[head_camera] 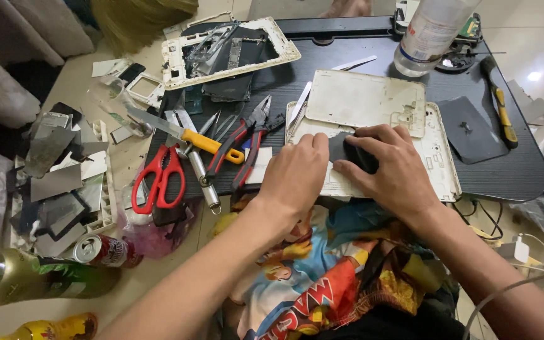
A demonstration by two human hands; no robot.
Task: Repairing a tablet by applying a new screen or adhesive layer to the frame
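Observation:
My left hand (297, 173) presses flat on the near left part of a white tablet shell (445, 170) that lies on the black table (524, 170). My right hand (388, 164) grips a small dark flat piece (342, 148) on that shell, fingers curled around it. A second white back cover (363, 97) lies on top of the shell, just beyond both hands. The part of the shell under my hands is hidden.
Red scissors (158, 179), a yellow-handled knife (187, 133), red pliers (247, 135) and tweezers lie left of my hands. A gutted tablet frame (228, 50) sits behind. A plastic bottle (429, 34), a screwdriver (498, 104) and a black pad (470, 129) are right. Cans and metal scraps (58, 182) cover the floor left.

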